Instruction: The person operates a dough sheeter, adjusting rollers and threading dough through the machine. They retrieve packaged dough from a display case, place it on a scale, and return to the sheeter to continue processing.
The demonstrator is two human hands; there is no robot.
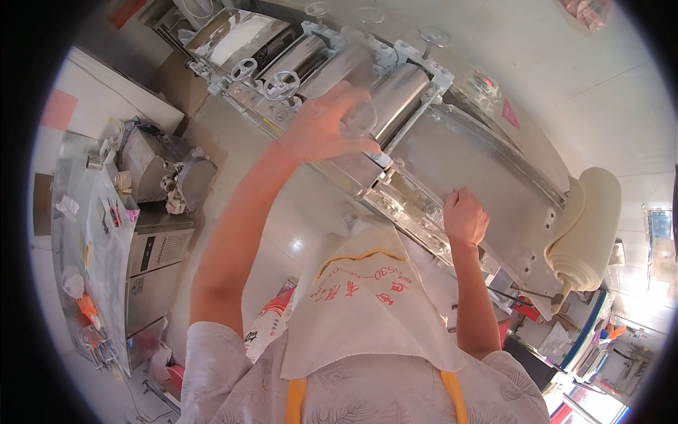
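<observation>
My left hand (pixel 321 126) is raised over the side of a metal roller machine, its thumb and fingers spread around a small handwheel (pixel 360 119). Both wheel and fingertips are smeared by motion, and no firm grip shows. Beyond them lie shiny steel rollers (pixel 401 99). At the near edge of a wide steel tray (pixel 470 152), my right hand (pixel 466 218) is curled into a fist; nothing sticks out of it, and its palm side is hidden. A thick cream-coloured roll of sheet dough (pixel 586 226) hangs on a rod at the tray's right end.
More handwheels (pixel 281 85) line the machine's near side. A white sheet (pixel 247 39) lies at its far left end. To the left stands a steel cabinet (pixel 159 247) beside a cluttered worktop (pixel 99 233). Below the tray, an open machine frame (pixel 413 208) faces my apron.
</observation>
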